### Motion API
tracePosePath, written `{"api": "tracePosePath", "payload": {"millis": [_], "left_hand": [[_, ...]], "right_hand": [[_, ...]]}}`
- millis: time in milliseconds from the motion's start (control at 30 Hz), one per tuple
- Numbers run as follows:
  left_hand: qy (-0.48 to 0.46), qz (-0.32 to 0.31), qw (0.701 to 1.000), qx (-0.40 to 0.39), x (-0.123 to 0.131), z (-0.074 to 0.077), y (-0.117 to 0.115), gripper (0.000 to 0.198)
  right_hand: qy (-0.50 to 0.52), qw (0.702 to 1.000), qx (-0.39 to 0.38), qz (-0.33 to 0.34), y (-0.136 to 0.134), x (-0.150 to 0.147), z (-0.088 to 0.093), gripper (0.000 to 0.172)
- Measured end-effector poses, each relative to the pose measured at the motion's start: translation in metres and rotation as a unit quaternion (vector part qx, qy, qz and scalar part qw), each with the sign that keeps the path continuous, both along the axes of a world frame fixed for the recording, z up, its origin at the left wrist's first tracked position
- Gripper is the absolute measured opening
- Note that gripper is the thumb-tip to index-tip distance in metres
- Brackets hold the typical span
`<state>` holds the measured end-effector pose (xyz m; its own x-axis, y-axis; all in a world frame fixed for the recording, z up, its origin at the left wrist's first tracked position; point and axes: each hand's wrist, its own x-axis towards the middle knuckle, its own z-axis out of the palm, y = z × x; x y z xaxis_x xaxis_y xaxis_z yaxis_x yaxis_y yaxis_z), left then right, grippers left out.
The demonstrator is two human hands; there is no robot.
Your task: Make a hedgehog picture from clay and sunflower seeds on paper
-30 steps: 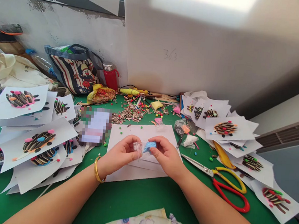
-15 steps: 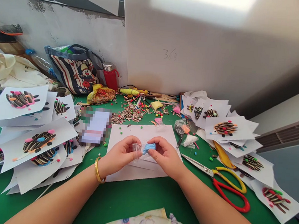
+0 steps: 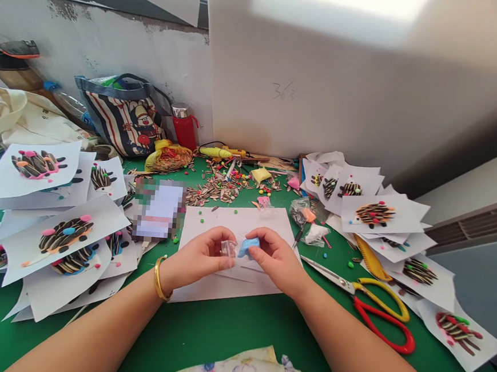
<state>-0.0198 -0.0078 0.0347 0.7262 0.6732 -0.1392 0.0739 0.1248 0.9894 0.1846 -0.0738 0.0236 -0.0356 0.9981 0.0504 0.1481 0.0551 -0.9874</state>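
Both hands are over a stack of white paper [image 3: 189, 284] at the middle of the green table. Between thumb and fingers, my left hand [image 3: 204, 254] pinches a small clear plastic bag [image 3: 227, 249]. A lump of light blue modelling clay [image 3: 248, 246] is in the grip of my right hand [image 3: 277, 263], its thumb pressed on it. A small gap shows between the bag and the clay. Several tiny green balls [image 3: 201, 221] lie at the paper's far left part. A black pen [image 3: 298, 237] lies at the paper's right edge.
Red-and-yellow scissors [image 3: 364, 298] lie to the right. Sheets with sunflower-seed hedgehogs are piled left [image 3: 66, 237] and right [image 3: 373, 213]. A blurred phone [image 3: 160, 210] lies left of the paper. Behind are loose seeds [image 3: 218, 189], a red flask [image 3: 184, 128] and a striped bag [image 3: 125, 113].
My left hand has drawn slightly left with the plastic bag, so the gap to the blue clay is wider. My right hand stays nearly in place.
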Motion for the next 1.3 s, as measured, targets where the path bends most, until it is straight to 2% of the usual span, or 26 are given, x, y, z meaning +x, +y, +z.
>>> {"api": "tracePosePath", "payload": {"millis": [133,267,433,600,700,967,1100,1200,1300], "left_hand": [[0.015,-0.019,1.0,0.012,-0.001,-0.001,-0.001,0.035],[0.053,0.007,0.997,0.055,0.002,0.001,-0.003,0.026],[0.072,0.035,0.993,0.083,0.003,0.002,-0.003,0.023],[0.057,0.01,0.997,0.054,0.003,0.003,-0.005,0.023],[0.051,0.003,0.997,0.059,0.004,0.002,-0.007,0.023],[0.078,0.043,0.989,0.117,0.01,-0.006,-0.012,0.02],[0.038,0.052,0.994,0.087,0.007,-0.001,-0.007,0.02],[0.021,0.067,0.993,0.096,0.005,0.003,-0.002,0.019],[0.014,0.067,0.993,0.1,0.004,0.005,-0.001,0.018]], "right_hand": [[-0.044,0.999,0.01,0.001,-0.001,-0.002,0.003,0.02],[-0.052,0.998,0.02,0.015,-0.002,-0.003,0.004,0.019],[-0.013,0.999,0.011,0.049,-0.001,0.0,0.004,0.02],[0.024,0.998,-0.012,0.057,0.001,0.001,0.002,0.018],[-0.01,0.998,-0.007,0.058,0.0,-0.002,0.001,0.015],[-0.089,0.994,0.044,0.051,-0.003,-0.007,0.002,0.017],[0.0,0.999,0.001,0.038,0.0,-0.001,0.003,0.014],[0.086,0.996,-0.023,0.031,0.002,0.003,0.001,0.017],[0.122,0.991,-0.031,0.032,0.004,0.005,0.0,0.02]]}}
